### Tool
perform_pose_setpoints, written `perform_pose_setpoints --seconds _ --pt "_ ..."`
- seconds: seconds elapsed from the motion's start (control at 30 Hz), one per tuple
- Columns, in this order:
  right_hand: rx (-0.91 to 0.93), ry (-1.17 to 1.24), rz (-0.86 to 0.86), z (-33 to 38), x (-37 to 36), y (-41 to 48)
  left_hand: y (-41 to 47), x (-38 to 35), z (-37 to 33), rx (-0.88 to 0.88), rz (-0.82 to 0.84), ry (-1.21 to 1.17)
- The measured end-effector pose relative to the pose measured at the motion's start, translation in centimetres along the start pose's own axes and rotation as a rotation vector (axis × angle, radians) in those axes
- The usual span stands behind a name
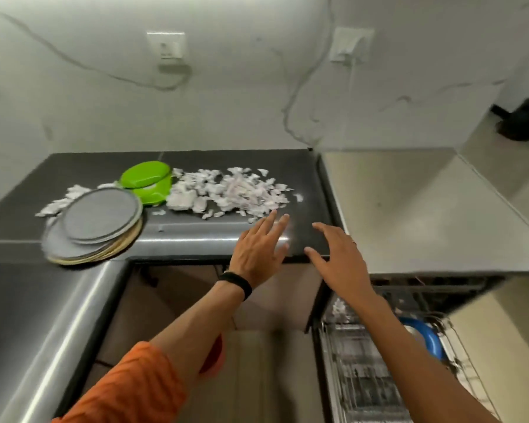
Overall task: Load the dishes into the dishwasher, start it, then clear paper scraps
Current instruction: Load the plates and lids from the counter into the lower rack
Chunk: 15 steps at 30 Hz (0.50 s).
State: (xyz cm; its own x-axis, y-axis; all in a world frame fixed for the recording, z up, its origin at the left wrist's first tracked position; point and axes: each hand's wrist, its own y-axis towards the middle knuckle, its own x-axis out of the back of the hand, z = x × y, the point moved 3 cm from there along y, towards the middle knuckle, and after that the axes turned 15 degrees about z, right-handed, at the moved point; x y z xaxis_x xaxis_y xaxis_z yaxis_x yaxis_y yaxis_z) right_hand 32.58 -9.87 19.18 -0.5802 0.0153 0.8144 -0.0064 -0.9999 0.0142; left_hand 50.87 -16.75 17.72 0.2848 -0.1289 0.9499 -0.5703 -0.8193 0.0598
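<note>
From the head camera, your left hand [258, 248] reaches over the front edge of the dark countertop [196, 236], fingers straight and slightly spread, holding nothing. Its fingertips end just short of the near edge of the paper scraps [229, 192]. Your right hand [338, 254] hovers beside it over the counter's right front corner, fingers also loosely spread and empty. Motion blur hides whether either hand touches the surface. The scraps form a loose, ragged heap of small white torn pieces across the middle of the counter, beyond both hands and nearer your left. A smaller scatter [61, 203] lies at the far left, behind the stack of plates [95, 227]. Those plates are flat, round and grey with pale rims, piled unevenly at the counter's left front corner. A glossy lime-green lidded container [145, 181] sits between the plates and the main heap, touching the heap's left end. The countertop is smooth and dark with a soft sheen. To the right, below your right forearm, the open dishwasher [425, 209] has a brushed steel top, and its wire rack [364, 361] holds a blue-rimmed dish [429, 337].
</note>
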Motion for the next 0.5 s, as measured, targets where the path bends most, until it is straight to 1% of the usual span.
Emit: perform_pose_setpoints --seconds 0.27,0.5 --pt "0.152 0.052 0.115 12.6 -9.1 7.5 -5.4 4.7 15.2 0.233 -0.047 -0.001" --pt "0.278 0.044 0.270 18.4 -15.0 13.9 -8.0 6.3 24.0 0.400 -0.076 -0.019"
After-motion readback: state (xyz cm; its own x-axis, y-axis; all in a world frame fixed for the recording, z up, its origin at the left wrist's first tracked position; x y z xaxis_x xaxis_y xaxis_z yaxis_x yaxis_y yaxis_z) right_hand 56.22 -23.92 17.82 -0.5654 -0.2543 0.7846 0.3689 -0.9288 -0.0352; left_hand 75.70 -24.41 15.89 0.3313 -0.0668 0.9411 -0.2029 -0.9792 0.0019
